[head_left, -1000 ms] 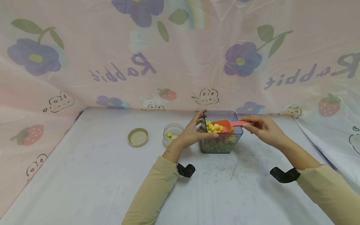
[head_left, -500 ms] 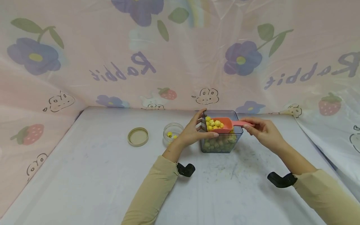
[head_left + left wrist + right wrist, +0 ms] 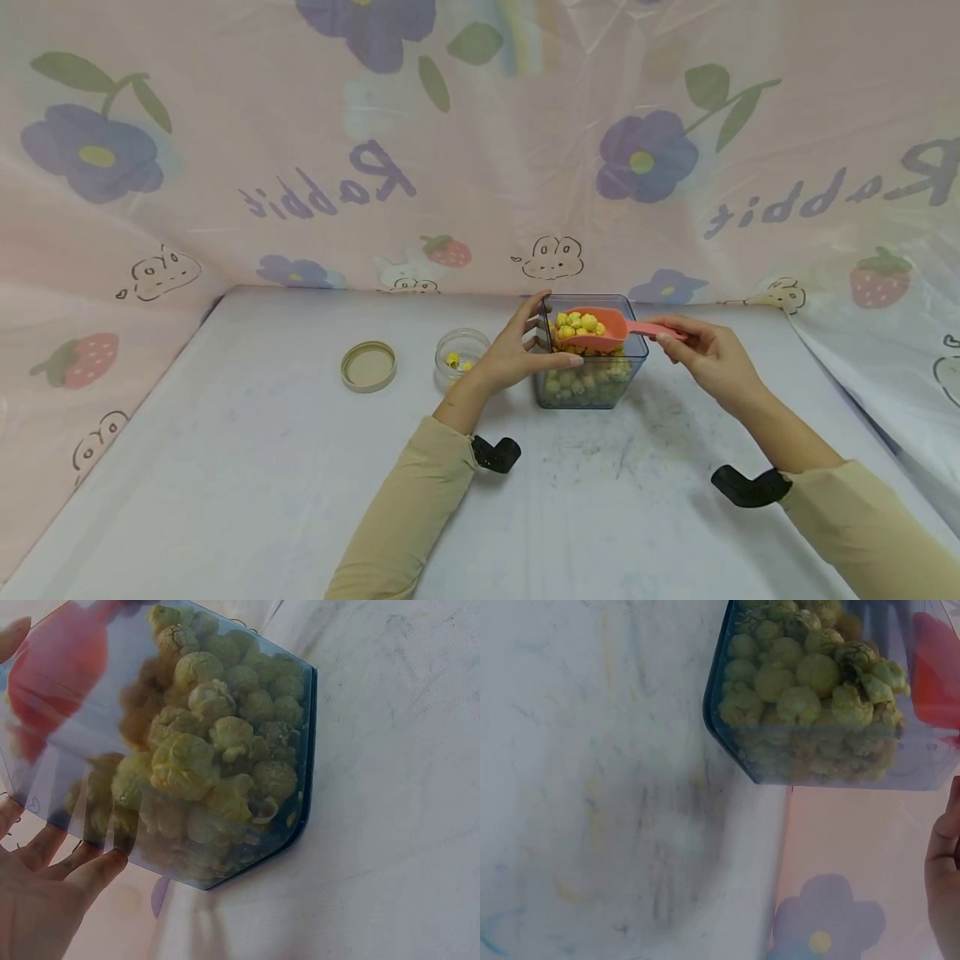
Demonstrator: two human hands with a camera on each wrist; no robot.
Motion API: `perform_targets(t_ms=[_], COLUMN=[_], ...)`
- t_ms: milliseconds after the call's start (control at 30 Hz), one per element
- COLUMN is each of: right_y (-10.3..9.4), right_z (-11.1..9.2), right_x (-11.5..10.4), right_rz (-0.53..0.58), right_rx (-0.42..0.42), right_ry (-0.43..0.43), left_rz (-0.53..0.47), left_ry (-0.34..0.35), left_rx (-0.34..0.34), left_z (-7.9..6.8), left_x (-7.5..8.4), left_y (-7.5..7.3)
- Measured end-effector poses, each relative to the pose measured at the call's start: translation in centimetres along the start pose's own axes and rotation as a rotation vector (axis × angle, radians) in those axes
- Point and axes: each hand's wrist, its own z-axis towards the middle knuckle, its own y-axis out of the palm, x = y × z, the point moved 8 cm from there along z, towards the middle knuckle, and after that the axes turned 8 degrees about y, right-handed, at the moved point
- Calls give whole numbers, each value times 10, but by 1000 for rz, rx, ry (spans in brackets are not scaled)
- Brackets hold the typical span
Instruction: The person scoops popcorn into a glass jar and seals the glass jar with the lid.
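A clear bluish plastic container holds a pile of yellow popcorn. Its left side is gripped by my left hand, thumb along the front rim and the other fingers spread behind the left wall. My right hand pinches the handle of a coral-red scoop from the right. The scoop lies tilted at the container's mouth, its bowl heaped with popcorn and pointing left. Through the container wall the scoop also shows in the left wrist view, above the remaining popcorn. Part of my right hand edges into the right wrist view.
Left of the container stands a small clear round jar with a few yellow pieces inside, partly behind my left hand. A beige round lid lies further left on the white tabletop. A printed pink curtain hangs behind.
The scoop has risen slightly within the container and now carries a heap of popcorn. My right hand has shifted a little to the right and down, while my left hand stays put.
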Motion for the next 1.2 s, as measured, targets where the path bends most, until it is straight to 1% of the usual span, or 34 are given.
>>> perform_targets(t_ms=[333,533,800,867,1067,1200], right_y=[-4,-4,-5,-4,-4,-4], right_z=[-2,-3,-5,-7,-13,-17], right_x=[0,-1,-1,-1,-6,-11], right_rz=[21,46,47,53,107,125], right_rx=[19,25,39,43,61,81], right_ry=[0,-2,40,47,40,34], left_rz=[10,17,47,85,308,384], left_ry=[2,-12,-38,-45,-26,-25], left_rx=[7,5,14,21,68,96], left_z=[-1,-1,-4,-5,-11,-15], left_x=[1,0,3,4,12,17], left_y=[-1,-1,-2,-4,-11,-15])
